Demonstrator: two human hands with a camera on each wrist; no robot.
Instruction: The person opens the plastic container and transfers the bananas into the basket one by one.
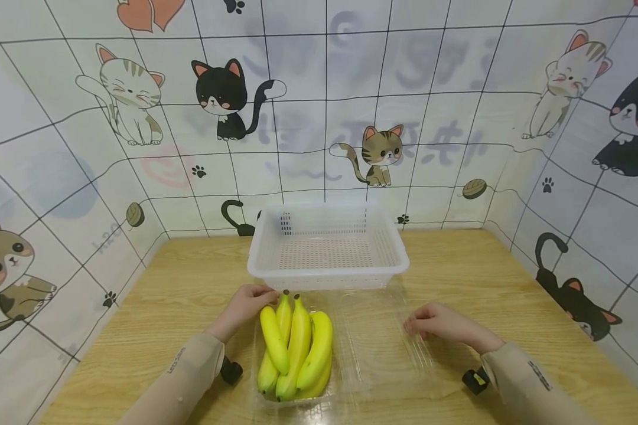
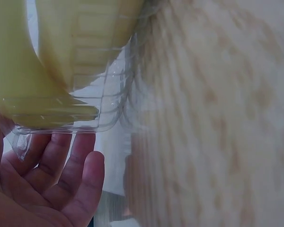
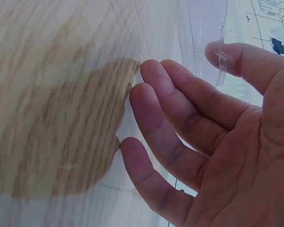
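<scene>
A clear plastic clamshell container point(image 1: 345, 392) lies opened flat on the table, its lid half point(image 1: 374, 336) to the right. A bunch of yellow bananas point(image 1: 298, 354) fills the left half, stems toward the back. My left hand point(image 1: 252, 304) holds the back left corner, thumb at the rim and fingers point(image 2: 83, 146) against the outer wall. At the lid's right edge is my right hand point(image 1: 438, 321). In the right wrist view its thumb touches the clear edge, while the loosely bent fingers point(image 3: 146, 109) spread low beside the wood.
A white perforated plastic basket point(image 1: 326, 271) stands right behind the container, close to the back wall. The wooden table point(image 1: 191, 265) is bordered at the back and sides by a cat-printed wall covering point(image 1: 298, 77). A black wrist camera point(image 1: 231, 372) sits by the left sleeve.
</scene>
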